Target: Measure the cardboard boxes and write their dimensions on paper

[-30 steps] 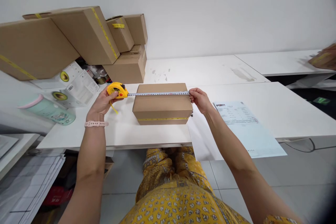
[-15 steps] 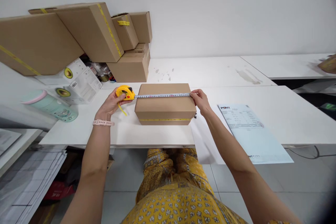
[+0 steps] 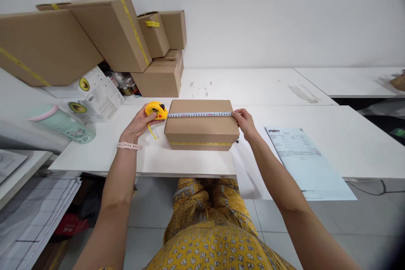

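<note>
A closed cardboard box (image 3: 201, 128) with yellow tape along its near side sits on the white table in front of me. My left hand (image 3: 139, 123) grips the yellow case of a tape measure (image 3: 155, 111) just off the box's left edge, thumb on its face. The blade stretches flat across the box top. At the right edge, my right hand (image 3: 244, 122) pinches the blade's free end, its fingertips against the box. A yellow wrist strap dangles from the case.
Several cardboard boxes (image 3: 110, 33) are stacked at the back left, above white avocado-printed boxes (image 3: 95, 97). A mint bottle (image 3: 63, 123) lies at the left. Blue-tinted printed papers (image 3: 300, 152) lie on the right, overhanging the front edge of the table (image 3: 196, 166).
The tape case in my left hand has shifted slightly right, closer to the box's left edge. My right hand keeps its pinch on the blade end. The view has moved a little.
</note>
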`<state>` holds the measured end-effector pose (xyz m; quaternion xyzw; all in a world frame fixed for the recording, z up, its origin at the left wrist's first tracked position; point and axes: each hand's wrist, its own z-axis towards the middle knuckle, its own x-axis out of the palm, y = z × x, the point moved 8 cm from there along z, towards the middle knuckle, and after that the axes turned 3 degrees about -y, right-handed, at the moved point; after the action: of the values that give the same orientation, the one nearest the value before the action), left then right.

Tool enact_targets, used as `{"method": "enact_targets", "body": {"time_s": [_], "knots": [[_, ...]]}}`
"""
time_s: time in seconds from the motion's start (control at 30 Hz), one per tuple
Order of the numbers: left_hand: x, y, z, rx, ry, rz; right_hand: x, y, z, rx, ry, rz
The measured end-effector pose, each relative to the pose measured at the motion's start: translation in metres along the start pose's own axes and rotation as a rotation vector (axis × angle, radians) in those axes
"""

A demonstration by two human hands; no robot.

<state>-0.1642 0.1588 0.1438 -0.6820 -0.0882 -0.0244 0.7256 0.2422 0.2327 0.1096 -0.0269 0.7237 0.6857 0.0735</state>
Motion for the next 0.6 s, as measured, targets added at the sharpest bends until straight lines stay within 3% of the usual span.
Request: {"method": "enact_targets", "body": {"time_s": [0.2, 0.37, 0.5, 0.6], "knots": [[0.003, -0.006, -0.003, 0.038, -0.033, 0.047, -0.003, 0.003, -0.001, -0.004, 0.006, -0.055], [0.018, -0.045, -0.018, 0.142, -0.106, 0.118, -0.012, 0.020, 0.001, 0.007, 0.042, -0.036], [0.058, -0.065, -0.057, 0.192, -0.089, 0.134, -0.007, 0.056, 0.001, -0.026, 0.097, 0.136], [0.109, -0.046, -0.097, 0.106, 0.001, 0.141, 0.015, 0.085, -0.001, -0.077, 0.230, 0.199]]}}
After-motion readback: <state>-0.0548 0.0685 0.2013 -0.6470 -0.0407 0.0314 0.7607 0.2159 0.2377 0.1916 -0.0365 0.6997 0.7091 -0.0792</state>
